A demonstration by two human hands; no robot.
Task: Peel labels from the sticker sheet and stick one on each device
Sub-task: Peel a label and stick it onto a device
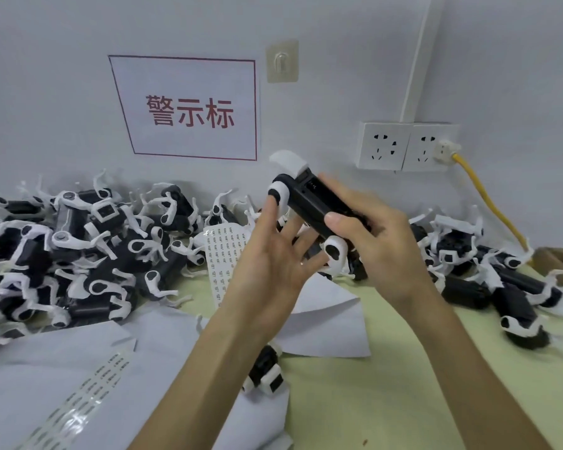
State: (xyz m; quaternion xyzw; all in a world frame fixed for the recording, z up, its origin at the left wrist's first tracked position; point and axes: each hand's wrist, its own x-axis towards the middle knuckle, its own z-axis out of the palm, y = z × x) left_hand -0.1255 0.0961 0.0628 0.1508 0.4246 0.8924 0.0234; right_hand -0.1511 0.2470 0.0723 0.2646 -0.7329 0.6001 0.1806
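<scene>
Bare forearms rise from the lower edge of the frame to a pair of hands working above a pale green table (371,401). The right hand (381,241) has its fingers and thumb wrapped round the lower half of a black held device (316,206), which tilts up and away to the left, its white cap uppermost. The left hand (267,267) is spread flat with straight fingers and holds nothing. One fingertip touches the white rounded lobe at the held device's upper end; whether a label lies under that fingertip cannot be made out.

Just behind the left hand, and partly hidden by it, a sticker sheet (223,254) printed with rows of small labels curls up from the table. Below the left wrist sits a lone device (267,371) on loose white paper sheets (46,384). Farther left of that forearm, a glossy label strip (88,394) lies across the paper.

Heaps of black-and-white devices flank the grip: a left pile of devices (78,248) well out from the open hand and a right pile of devices (485,271) beyond the gripping hand. On the wall above the hands hang a red-bordered sign (189,108), a stick-on hook (281,61) and twin wall sockets (403,146), from which a yellow cable (488,203) drops toward the right pile.
</scene>
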